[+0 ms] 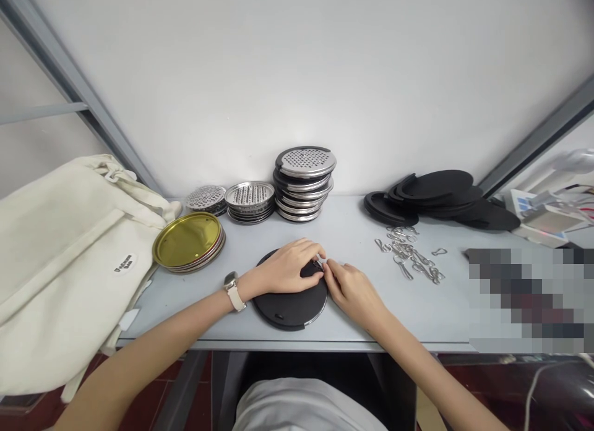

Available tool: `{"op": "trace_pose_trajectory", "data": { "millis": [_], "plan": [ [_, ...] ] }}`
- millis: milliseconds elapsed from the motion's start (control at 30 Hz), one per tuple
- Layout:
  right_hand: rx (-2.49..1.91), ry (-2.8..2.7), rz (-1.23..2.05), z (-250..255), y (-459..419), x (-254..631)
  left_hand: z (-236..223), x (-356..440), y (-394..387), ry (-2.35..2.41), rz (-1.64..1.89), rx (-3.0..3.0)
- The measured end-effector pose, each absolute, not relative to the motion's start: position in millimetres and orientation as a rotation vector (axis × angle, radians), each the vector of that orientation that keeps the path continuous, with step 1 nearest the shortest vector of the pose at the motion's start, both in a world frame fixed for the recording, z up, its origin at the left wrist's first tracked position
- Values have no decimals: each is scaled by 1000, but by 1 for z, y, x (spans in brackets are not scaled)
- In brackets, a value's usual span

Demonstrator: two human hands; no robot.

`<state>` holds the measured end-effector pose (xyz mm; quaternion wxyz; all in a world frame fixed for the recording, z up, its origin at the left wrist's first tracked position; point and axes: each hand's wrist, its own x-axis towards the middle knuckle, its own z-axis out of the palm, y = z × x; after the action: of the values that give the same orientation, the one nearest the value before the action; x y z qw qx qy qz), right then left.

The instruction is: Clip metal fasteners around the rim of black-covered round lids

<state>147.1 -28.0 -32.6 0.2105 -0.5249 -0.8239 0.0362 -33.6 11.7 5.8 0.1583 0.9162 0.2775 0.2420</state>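
A black round disc (290,307) with a shiny metal rim at its lower right lies at the front of the grey table. My left hand (290,267), with a watch on the wrist, rests over the disc's upper part and holds it, thumb and forefinger curled near the right edge. Between the fingertips of both hands shows a small metal wire clip (317,264), partly hidden. My right hand (350,292) pinches at this clip with thumb and forefinger, just beside the disc's right edge.
Loose wire clips (413,258) lie to the right, below a pile of black discs (440,190). Behind the hands stand a tall stack of rimmed graters (305,183), bare metal graters (250,199) and perforated discs (205,197). Gold lids (188,239) and a cream bag (78,258) are left.
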Motion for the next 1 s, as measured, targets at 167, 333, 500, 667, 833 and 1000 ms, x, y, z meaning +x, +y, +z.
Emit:
{"op": "trace_pose_trajectory", "data": {
  "millis": [167, 333, 500, 667, 833, 1000],
  "plan": [
    [-1483, -2262, 124, -32, -28, 146, 5, -33, 12, 781, 687, 2621],
    [-1501, -2261, 149, -32, -29, 147, 4, -33, 12, 760, 680, 2634],
    [-1495, -2283, 168, -33, -28, 148, 6, -33, 13, 724, 678, 2578],
    [-1499, -2282, 149, -33, -26, 147, 6, -34, 15, 720, 682, 2458],
    [-1487, -2281, 120, -33, -28, 146, 4, -35, 16, 717, 700, 2380],
    [-1477, -2258, 104, -34, -29, 146, 5, -35, 17, 716, 694, 2293]
  ]
}}
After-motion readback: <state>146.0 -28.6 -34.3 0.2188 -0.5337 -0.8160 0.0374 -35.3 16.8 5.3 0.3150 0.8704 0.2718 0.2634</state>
